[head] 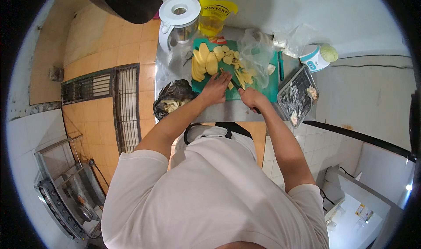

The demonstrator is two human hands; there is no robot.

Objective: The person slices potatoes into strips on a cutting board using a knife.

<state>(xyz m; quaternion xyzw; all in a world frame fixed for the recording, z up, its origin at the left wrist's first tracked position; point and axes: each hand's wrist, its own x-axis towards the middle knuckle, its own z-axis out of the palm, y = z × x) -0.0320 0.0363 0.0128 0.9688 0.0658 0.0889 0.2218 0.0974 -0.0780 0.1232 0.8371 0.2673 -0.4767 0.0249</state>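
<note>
My right hand (253,98) is closed around the black handle of a kitchen knife (235,84), whose blade points up and left over a green cutting board (270,88). My left hand (217,87) lies on the board just left of the blade, fingers over a pale yellow piece that they mostly hide. Long peeled yellow slices, perhaps potato, (211,63) lie at the board's left. Round slices (227,59) are at its upper middle, and cut sticks (244,78) lie right of the blade. A clear plastic bag (255,53) covers part of the board's right side.
A black plastic bag of peelings (174,105) stands at the steel table's (210,112) left front. Behind are a white-lidded blender jug (180,15) and a yellow oil pouch (213,15). Rightward are a teal-handled tool (281,66), a smeared tray (297,97) and a kitchen scale (314,59).
</note>
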